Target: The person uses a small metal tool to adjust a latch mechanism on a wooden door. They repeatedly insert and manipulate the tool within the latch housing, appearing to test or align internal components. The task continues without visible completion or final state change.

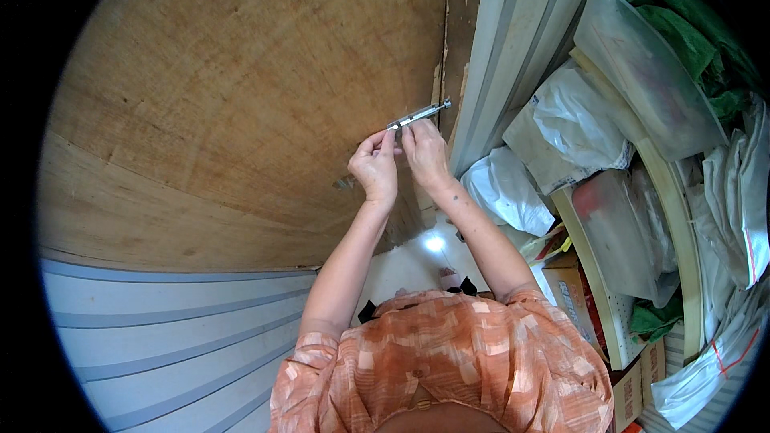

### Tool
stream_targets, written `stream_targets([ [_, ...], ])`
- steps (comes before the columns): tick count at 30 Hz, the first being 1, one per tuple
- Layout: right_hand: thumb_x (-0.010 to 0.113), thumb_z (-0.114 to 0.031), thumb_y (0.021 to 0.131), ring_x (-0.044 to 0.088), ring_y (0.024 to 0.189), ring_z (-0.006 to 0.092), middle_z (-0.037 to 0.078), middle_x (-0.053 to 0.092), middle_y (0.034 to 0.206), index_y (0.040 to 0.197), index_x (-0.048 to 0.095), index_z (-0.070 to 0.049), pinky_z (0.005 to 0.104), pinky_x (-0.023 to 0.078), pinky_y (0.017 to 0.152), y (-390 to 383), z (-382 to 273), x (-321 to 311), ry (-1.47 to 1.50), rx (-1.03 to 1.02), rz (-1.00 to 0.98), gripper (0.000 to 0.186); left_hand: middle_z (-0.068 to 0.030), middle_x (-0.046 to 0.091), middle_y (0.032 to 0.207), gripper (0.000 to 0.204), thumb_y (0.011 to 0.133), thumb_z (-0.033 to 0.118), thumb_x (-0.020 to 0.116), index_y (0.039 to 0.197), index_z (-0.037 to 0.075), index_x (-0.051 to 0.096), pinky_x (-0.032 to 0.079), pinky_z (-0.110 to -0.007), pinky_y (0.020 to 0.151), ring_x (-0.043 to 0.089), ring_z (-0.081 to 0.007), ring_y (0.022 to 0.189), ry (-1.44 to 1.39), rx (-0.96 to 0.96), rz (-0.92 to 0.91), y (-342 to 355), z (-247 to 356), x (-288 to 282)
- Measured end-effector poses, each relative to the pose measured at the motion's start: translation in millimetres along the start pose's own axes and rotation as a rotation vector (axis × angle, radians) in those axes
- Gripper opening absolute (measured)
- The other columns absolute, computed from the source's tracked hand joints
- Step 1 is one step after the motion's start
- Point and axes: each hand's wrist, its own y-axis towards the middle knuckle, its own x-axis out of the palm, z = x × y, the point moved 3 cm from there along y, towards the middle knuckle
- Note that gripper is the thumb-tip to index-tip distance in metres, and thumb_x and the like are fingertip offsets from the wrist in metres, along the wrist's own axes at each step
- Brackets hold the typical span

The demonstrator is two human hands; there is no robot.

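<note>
A silver slide bolt [419, 116] lies slantwise against a brown wooden door [241, 96], its far end reaching over the door's right edge toward the frame. My left hand [374, 167] has thumb and fingers pinched at the bolt's left end. Just beside it, my right hand [427, 152] is closed with its fingertips on the bolt's lower side, near the middle. The fingers cover part of the bolt, so how it is fastened cannot be seen. Below my left hand, a small shiny metal piece [345, 183] sits on the door, too blurred to name.
The worn wooden door frame [460, 40] and a pale ribbed wall [513, 40] stand to the right. Shelves [670, 184] there hold clear plastic bins [642, 72], white bags [507, 192] and green cloth [682, 24]. Grey-blue ribbed panelling [176, 313] runs along the lower left.
</note>
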Motion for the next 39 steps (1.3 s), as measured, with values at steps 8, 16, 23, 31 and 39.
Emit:
stream_targets([
  [8,0.055,-0.012,0.089,0.057,0.084,0.0392,0.020,0.059,0.088,0.086,0.058,0.002,0.0475,0.046,0.074,-1,-2,-1,0.016,-0.010,0.055,0.014,-0.0055,0.068,0.079,0.012,0.087,0.006,0.068,0.090,-0.006,0.070,0.054,-0.024,0.059,0.063,-0.0093,0.064,0.053,0.015,0.004,-3,8,1],
  [16,0.056,-0.012,0.088,0.058,0.082,0.0389,0.020,0.060,0.086,0.085,0.058,0.001,0.0473,0.046,0.073,-2,-4,-3,0.033,-0.017,0.054,0.014,-0.0045,0.068,0.078,0.010,0.087,0.004,0.068,0.090,-0.005,0.070,0.053,-0.023,0.058,0.061,-0.0082,0.061,-0.010,0.002,0.006,-3,1,1],
  [23,0.057,-0.011,0.087,0.058,0.081,0.0389,0.020,0.060,0.085,0.083,0.057,0.001,0.0473,0.047,0.073,-3,-1,-2,0.025,-0.025,0.061,0.013,-0.0041,0.068,0.078,0.011,0.086,0.005,0.069,0.090,-0.005,0.070,0.052,-0.022,0.057,0.061,-0.0082,0.061,0.000,-0.010,0.002,-3,1,0],
  [31,0.057,-0.011,0.087,0.059,0.080,0.0386,0.019,0.060,0.085,0.084,0.058,0.001,0.0469,0.048,0.070,-2,2,-1,0.013,-0.033,0.049,0.012,-0.0053,0.068,0.080,0.012,0.086,0.005,0.069,0.090,-0.006,0.069,0.051,-0.022,0.057,0.062,-0.0095,0.062,0.014,-0.010,0.003,-4,4,0],
  [39,0.057,-0.013,0.088,0.060,0.078,0.0392,0.020,0.061,0.084,0.086,0.059,0.001,0.0473,0.049,0.070,0,0,-7,-0.003,-0.027,0.006,0.015,-0.0061,0.068,0.079,0.012,0.087,0.005,0.069,0.090,-0.006,0.069,0.053,-0.024,0.058,0.063,-0.0101,0.063,0.036,-0.004,0.001,-4,2,0],
])
